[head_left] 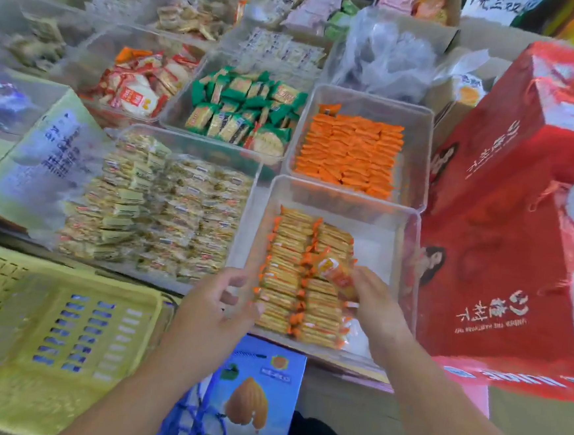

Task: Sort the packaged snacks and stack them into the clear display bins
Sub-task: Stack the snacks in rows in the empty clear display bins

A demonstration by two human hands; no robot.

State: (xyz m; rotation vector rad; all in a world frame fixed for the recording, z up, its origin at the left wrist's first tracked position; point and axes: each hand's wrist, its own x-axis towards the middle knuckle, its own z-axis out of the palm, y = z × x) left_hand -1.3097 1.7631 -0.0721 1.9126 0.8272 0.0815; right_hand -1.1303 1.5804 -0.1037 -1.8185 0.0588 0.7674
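A clear bin (375, 210) in front of me holds two rows of orange-edged cracker packets (291, 276), with bare white floor on its right side. My right hand (380, 307) pinches one orange cracker packet (338, 273) just above the right row. At the bin's near left wall my left hand (217, 301) hovers with loosely curled fingers and holds nothing. Other clear bins hold pale yellow packets (176, 208), green packets (242, 107), bright orange packets (349, 153) and red-and-white packets (141, 82).
A large red carton (505, 217) stands right of the bins. A yellow plastic basket (29, 327) sits at my lower left. A blue box with a nut picture (251, 396) lies below my hands. Further bins and a clear plastic bag (387, 53) fill the back.
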